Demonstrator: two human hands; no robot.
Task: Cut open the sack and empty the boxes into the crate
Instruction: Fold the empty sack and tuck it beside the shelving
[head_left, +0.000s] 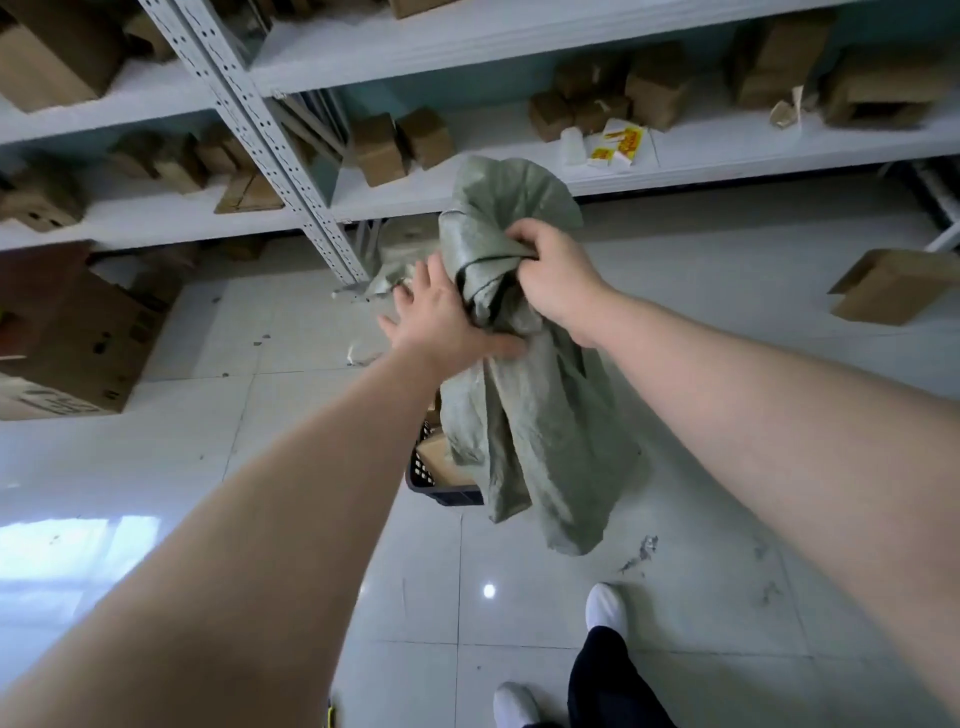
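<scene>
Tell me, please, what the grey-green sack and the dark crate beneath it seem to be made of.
Sack: probably woven plastic, matte grey-green; a fine weave texture shows and it hangs in stiff, crinkled folds. Crate: likely moulded plastic, dark; its wall has a regular grid of small openings. Most of it is hidden.

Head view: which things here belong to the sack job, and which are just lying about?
Job: green sack, gripped by right hand, left hand open against it; black crate below, brown boxes inside.
Lying about: shelf boxes; open carton on floor; large carton at left; yellow-white packets.
</scene>
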